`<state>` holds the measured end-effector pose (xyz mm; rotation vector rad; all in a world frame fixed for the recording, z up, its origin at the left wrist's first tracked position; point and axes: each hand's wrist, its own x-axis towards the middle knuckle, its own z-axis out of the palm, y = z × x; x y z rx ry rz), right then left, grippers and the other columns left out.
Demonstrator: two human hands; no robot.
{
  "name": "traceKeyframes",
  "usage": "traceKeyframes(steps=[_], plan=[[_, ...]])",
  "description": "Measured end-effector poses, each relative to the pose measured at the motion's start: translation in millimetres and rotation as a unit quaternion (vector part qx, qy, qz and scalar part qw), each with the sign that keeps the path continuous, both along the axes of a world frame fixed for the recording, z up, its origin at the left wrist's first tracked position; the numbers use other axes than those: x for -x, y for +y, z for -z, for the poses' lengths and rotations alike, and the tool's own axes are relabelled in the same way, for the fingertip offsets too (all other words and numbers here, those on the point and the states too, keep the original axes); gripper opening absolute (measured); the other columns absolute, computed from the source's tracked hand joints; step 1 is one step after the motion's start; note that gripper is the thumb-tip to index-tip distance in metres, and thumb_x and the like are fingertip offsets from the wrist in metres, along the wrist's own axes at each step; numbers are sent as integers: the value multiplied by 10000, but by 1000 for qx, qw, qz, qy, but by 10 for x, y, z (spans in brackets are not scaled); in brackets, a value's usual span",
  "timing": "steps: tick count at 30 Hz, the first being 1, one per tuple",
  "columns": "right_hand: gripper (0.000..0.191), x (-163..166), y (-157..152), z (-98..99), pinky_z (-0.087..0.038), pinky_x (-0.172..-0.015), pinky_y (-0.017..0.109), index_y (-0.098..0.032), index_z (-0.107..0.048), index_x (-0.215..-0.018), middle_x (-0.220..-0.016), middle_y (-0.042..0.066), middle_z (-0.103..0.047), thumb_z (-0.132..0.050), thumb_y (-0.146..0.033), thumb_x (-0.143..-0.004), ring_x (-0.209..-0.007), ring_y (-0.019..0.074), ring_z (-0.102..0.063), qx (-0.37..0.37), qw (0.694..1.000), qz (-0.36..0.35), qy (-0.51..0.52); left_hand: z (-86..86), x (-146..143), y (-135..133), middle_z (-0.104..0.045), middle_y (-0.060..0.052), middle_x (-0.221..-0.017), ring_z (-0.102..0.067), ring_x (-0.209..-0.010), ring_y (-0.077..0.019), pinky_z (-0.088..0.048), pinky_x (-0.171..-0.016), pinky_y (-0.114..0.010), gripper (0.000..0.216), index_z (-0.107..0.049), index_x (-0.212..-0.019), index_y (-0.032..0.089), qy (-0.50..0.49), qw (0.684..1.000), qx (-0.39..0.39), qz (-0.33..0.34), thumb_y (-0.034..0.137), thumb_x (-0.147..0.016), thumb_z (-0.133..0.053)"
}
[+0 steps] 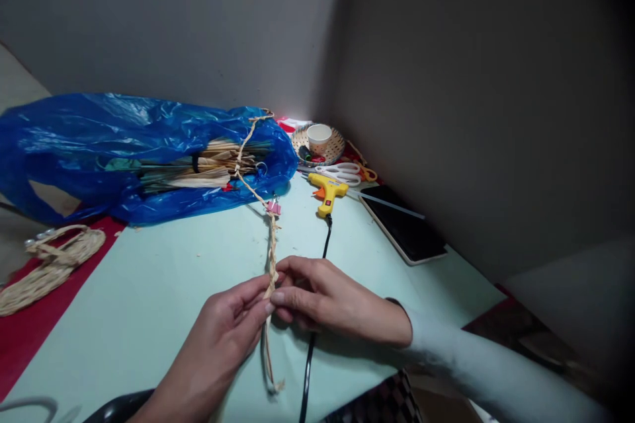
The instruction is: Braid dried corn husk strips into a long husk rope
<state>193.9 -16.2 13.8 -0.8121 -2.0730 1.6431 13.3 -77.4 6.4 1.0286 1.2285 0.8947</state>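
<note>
A pale braid of dried plant fibre point(272, 248) runs toward me across the light green table. Its far part is held in a pink binder clip point(274, 207), and a thinner twisted length continues up onto a blue plastic bag. My left hand point(231, 317) pinches the braid from the left between thumb and fingers. From the right, my right hand point(317, 294) pinches it at the same spot, thumb beside thumb. Loose strand ends point(269, 357) hang below my fingers toward the table's near side. The fingertips partly hide the braid where they meet.
Behind lies the blue plastic bag point(89, 145) with bundled dried stalks point(213, 165). A yellow glue gun point(327, 192), its black cord point(310, 357) passing beside my right hand, lies near white-handled scissors point(344, 174), a woven basket point(338, 143) and a dark tablet point(404, 225). Woven slippers point(54, 264) rest left.
</note>
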Motion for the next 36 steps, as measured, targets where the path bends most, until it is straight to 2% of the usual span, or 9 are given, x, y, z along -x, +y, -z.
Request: traceKeyframes(steps=[5, 10, 15, 20, 23, 26, 30, 33, 36], plan=[[279, 22, 2, 29, -426, -685, 243, -143, -597, -1014, -760, 21, -659, -570, -407, -926, -715, 137, -573, -9, 1000, 8, -24, 32, -81, -69, -731, -35, -836, -597, -676, -135, -467, -600, -198, 444, -656, -1180, 193, 8, 998, 30, -52, 400, -792, -710], [211, 18, -8, 52, -382, -590, 225, -153, -625, -1006, -687, -5, -609, -582, -330, -900, -650, 124, -532, -25, 997, 70, -38, 51, -100, -95, -684, 0, -749, -401, -450, -65, -300, -435, -188, 427, -514, -1176, 200, 79, 997, -2, -17, 442, -843, -627], [176, 23, -18, 120, -328, -520, 204, -145, -639, -867, -639, -27, -540, -600, -316, -864, -586, 93, -458, -11, 995, 89, -39, 48, -86, -114, -618, 62, -587, -436, -425, -98, -340, -452, -211, 303, -478, -1081, 253, 179, 983, -50, -8, 466, -879, -555], [182, 37, -29, 137, -335, -534, 199, -143, -622, -775, -649, -6, -580, -568, -294, -862, -596, 94, -477, -2, 995, 91, -39, -3, -21, -102, -655, 36, -611, -435, -465, -110, -354, -458, -213, 272, -585, -959, 240, 237, 969, -70, 18, 497, -879, -546], [132, 39, -37, 121, -376, -582, 200, -152, -604, -797, -683, 13, -648, -545, -252, -860, -639, 109, -548, 16, 997, 75, -28, -28, 64, -61, -698, 19, -707, -589, -620, -138, -450, -603, -206, 302, -656, -916, 238, 270, 957, -94, 45, 507, -898, -518], [71, 38, -49, 87, -355, -564, 187, -156, -586, -767, -640, -22, -594, -561, -194, -822, -602, 91, -508, -33, 995, 88, -40, -24, 123, -51, -733, 23, -774, -682, -765, -158, -482, -695, -193, 287, -686, -919, 247, 329, 936, -121, 44, 488, -902, -531], [74, 46, -67, 40, -318, -542, 187, -146, -590, -729, -587, -52, -501, -567, -142, -800, -550, 70, -427, -105, 986, 120, -41, 19, 75, -151, -721, 25, -744, -681, -653, -132, -478, -631, -197, 161, -677, -877, 224, 438, 850, -292, 20, 326, -921, -560], [84, 54, -75, 41, -343, -552, 193, -134, -604, -731, -621, -30, -546, -554, -116, -797, -571, 80, -459, -71, 990, 118, -13, 72, -20, -242, -666, -5, -687, -637, -595, -145, -454, -614, -258, 98, -667, -902, 164, 529, 708, -466, 35, 168, -904, -569], [81, 54, -67, 76, -344, -528, 190, -132, -593, -714, -613, -24, -544, -553, -114, -782, -568, 85, -456, 9, 994, 106, 13, 122, -109, -280, -607, -11, -615, -576, -521, -164, -398, -553, -313, 175, -671, -997, 66, 619, 547, -560, 57, 82, -876, -546]])
